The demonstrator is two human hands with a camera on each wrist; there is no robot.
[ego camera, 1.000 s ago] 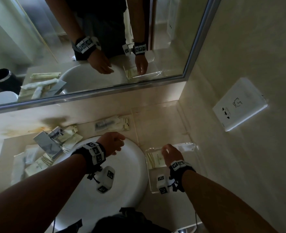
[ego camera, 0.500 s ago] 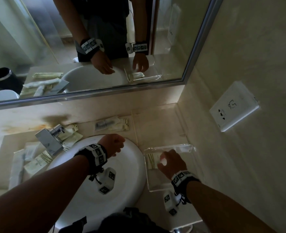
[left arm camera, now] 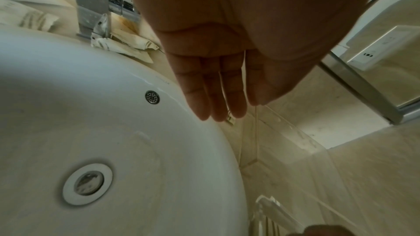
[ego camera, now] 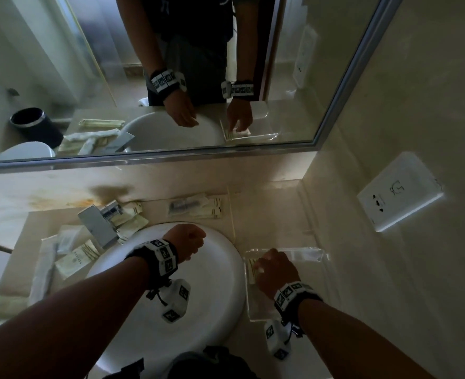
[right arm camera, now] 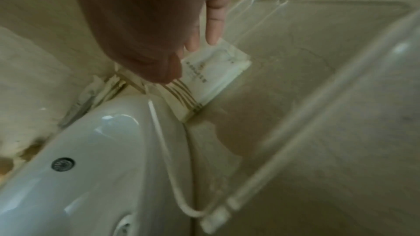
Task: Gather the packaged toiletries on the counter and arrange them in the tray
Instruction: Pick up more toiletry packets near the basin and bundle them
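Head view: faucet (ego camera: pixel 100 228) amid counter packets (ego camera: pixel 73 262).

Probably hotel bathroom: basin (ego camera: pixel 212 269), mirror (ego camera: pixel 62 64), toiletries (ego camera: pixel 74 265).

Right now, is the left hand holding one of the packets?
No: in the left wrist view the left hand hangs over the sink with straight fingers and nothing in it.

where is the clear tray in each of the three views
Head: the clear tray lies lower right of centre, on the counter right of the white basin, under the right hand.
Left wrist: only a corner of the tray shows, at the bottom right.
Right wrist: the tray fills the right half, blurred, with a packet in it.
Shared landmark: the white basin, left of the tray in every view.
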